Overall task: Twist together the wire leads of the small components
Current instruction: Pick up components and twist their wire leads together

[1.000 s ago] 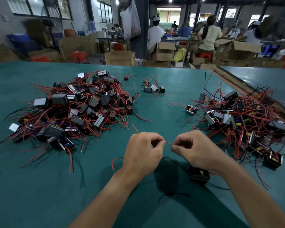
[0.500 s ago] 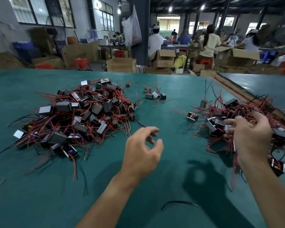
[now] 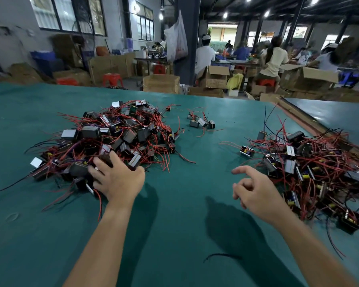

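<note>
Red leads bristle from the left pile of components (image 3: 116, 133), which sits at about eleven o'clock on the green table (image 3: 195, 183). Our left hand (image 3: 117, 180) lies on the pile's near edge, fingers (image 3: 101, 165) spread over the dark blocks; whether they have closed on one we cannot tell. Our right hand (image 3: 255, 193) hovers empty, loosely curled with the forefinger out, and the right pile (image 3: 311, 162) lies just beside it at two o'clock. We judge the left hand is the one to lift a piece, drawing it toward five o'clock into the gap between the hands. There the right can catch its leads, which trail every way.
</note>
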Motion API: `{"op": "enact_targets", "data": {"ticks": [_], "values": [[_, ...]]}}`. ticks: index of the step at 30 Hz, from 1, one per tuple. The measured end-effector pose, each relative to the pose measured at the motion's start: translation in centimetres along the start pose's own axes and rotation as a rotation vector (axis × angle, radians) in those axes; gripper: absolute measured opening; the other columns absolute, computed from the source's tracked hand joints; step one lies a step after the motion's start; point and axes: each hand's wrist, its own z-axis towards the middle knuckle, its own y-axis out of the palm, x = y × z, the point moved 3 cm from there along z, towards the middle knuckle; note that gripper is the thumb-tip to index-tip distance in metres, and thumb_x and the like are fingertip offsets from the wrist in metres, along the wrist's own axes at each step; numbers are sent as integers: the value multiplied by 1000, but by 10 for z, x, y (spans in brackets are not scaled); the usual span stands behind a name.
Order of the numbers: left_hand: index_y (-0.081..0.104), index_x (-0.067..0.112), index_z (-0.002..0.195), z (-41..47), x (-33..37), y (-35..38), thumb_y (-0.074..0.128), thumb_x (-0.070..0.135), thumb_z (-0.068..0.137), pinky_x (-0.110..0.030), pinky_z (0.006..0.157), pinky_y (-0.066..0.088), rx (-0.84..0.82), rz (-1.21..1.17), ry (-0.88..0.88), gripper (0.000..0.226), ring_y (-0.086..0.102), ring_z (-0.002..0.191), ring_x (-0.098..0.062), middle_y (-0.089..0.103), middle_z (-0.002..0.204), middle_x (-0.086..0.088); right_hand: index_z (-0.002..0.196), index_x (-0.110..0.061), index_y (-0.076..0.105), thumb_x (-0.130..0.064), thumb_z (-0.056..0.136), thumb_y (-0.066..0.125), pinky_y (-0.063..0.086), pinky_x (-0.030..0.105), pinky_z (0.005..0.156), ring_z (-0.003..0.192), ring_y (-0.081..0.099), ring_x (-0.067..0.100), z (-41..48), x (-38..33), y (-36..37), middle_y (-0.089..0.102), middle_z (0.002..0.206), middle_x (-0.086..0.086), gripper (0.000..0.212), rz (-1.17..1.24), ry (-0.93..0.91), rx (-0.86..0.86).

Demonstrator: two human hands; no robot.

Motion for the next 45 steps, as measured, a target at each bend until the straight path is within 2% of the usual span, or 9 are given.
{"op": "enact_targets", "data": {"ticks": [4, 11, 15, 20, 24, 30, 36, 39, 45], "values": [[42, 29, 139, -3, -3, 10, 63, 45, 80, -50, 114, 15, -118, 249, 36, 64, 22, 138, -43, 17, 155, -19, 91, -25, 61, -2, 91, 56, 43, 38, 51, 45, 44, 18, -2, -6, 2, 63, 54, 4, 23, 49, -5, 20], [64, 22, 114, -4, -1, 11, 61, 20, 87, -46, 106, 24, -39, 117, 134, 28, 51, 110, -36, 46, 121, -10, 79, -21, 65, -6, 90, 57, 40, 28, 51, 42, 46, 12, -6, -10, 9, 65, 56, 0, 20, -40, 27, -81], [63, 24, 111, -4, 3, 15, 54, 13, 85, -45, 106, 24, -70, 81, 147, 29, 51, 109, -36, 51, 120, -14, 77, -21, 65, -9, 90, 58, 40, 24, 51, 44, 48, 9, -9, -12, 11, 66, 57, -1, 19, -90, 23, -114], [25, 31, 149, -8, 8, 24, 50, 34, 91, -49, 112, 15, -187, 203, 132, 64, 32, 132, -38, 34, 144, -17, 75, -21, 64, -11, 91, 58, 39, 22, 50, 43, 48, 5, -11, -14, 15, 66, 56, -2, 20, -111, 20, -140], [38, 26, 145, -4, 8, 28, 42, 26, 94, -54, 114, 8, -218, 178, 181, 51, 33, 135, -34, 33, 149, -11, 75, -22, 65, -13, 91, 59, 40, 21, 50, 44, 49, 4, -11, -14, 18, 67, 58, -1, 20, -113, 8, -148], [64, 26, 108, -18, 25, 28, 47, 24, 93, -58, 115, 12, -250, -18, 312, 24, 53, 105, -26, 55, 107, 5, 75, -21, 65, -13, 90, 60, 38, 14, 48, 43, 51, 0, -11, -12, 20, 67, 61, 2, 18, -134, -16, -156], [72, 32, 105, -41, 42, 21, 54, 26, 91, -54, 114, 22, -274, -110, 445, 23, 63, 89, -13, 70, 81, 21, 75, -22, 65, -16, 91, 60, 36, 13, 47, 43, 54, 0, -10, -9, 18, 68, 63, 1, 18, -149, -20, -161], [76, 27, 91, -54, 49, 18, 60, 24, 87, -39, 88, 47, -336, -186, 521, 17, 49, 47, -5, 52, 40, 22, 75, -23, 65, -16, 90, 60, 42, 19, 49, 45, 53, 1, -9, -8, 20, 67, 61, -1, 17, -166, -31, -158], [77, 23, 65, -81, 64, 13, 73, 18, 81, -15, 61, 46, -635, -506, 545, 17, 61, 59, 1, 73, 66, 6, 88, -24, 61, -25, 91, 60, 43, 29, 56, 48, 47, 9, -6, -3, 21, 69, 66, 2, 3, -150, -46, -141]]}}
